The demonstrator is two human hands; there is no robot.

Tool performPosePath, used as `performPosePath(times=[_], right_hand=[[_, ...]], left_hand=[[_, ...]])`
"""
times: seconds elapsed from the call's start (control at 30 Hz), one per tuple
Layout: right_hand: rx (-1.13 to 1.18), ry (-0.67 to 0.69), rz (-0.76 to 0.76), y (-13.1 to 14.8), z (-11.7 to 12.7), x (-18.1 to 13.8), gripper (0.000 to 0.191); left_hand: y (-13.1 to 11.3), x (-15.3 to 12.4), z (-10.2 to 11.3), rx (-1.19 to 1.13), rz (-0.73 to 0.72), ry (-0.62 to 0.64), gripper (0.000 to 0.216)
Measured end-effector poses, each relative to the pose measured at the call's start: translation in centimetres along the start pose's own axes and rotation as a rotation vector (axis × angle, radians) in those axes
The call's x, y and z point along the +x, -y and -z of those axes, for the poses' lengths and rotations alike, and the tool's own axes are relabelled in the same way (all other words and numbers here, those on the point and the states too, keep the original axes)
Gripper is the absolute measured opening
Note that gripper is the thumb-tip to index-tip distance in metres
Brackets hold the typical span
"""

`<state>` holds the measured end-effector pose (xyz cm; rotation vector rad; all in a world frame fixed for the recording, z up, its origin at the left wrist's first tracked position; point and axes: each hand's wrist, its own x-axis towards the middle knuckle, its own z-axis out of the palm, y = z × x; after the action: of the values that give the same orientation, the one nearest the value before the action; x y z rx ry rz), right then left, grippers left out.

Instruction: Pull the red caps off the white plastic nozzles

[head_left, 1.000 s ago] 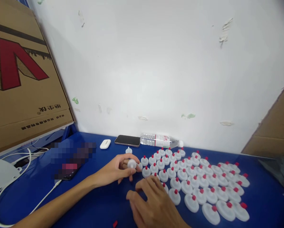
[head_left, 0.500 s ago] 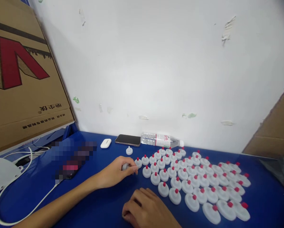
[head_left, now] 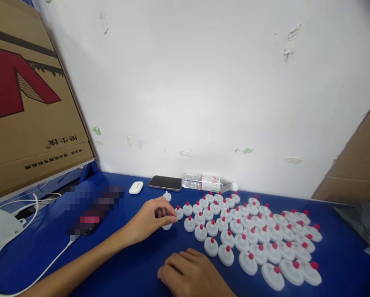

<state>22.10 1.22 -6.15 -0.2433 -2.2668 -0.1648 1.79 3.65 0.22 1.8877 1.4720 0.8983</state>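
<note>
Several round white plastic domes (head_left: 211,246) with small red caps on their nozzles stand spread over the blue table. My left hand (head_left: 155,214) is just left of them, thumb and fingers pinched at the red tip of one white dome (head_left: 167,227) that shows below the fingertips. Behind that hand stands a white dome (head_left: 167,197) with a bare nozzle, partly covered by the knuckles. Nearer to me, my right hand (head_left: 193,273) lies on the table with curled fingers. Its palm faces down, so anything inside is hidden.
Along the wall lie a clear water bottle (head_left: 208,182), a phone (head_left: 165,183) and a white earbud case (head_left: 136,187). At left are a second phone, partly blurred out, a white cable (head_left: 45,275) and a cardboard box (head_left: 39,132). A plastic bag (head_left: 366,225) with red bits sits at right.
My left fingers have shifted, and the white dome with a red tip now shows beneath them. My right hand stays on the table, its fingers slightly moved. The whole view has shifted a little.
</note>
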Motion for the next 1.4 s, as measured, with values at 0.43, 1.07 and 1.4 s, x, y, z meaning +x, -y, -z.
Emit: performPosePath(times=[0.43,1.07,1.4], right_hand=[[0.050,0.033,0.021,-0.6,-0.1,-0.1,0.016],[-0.071,-0.167,-0.076,-0.3,0.1,0.6,0.024],[-0.124,-0.201,-0.129,-0.2,0.1,0.8,0.023]], left_hand=[[2.4,0.1,0.3,0.262,-0.038,-0.236,0.038],[1.6,-0.2,0.4,0.501,-0.189,-0.175,0.017],[0.0,-0.7,1.1,0.591,-0.532,-0.244,0.023]])
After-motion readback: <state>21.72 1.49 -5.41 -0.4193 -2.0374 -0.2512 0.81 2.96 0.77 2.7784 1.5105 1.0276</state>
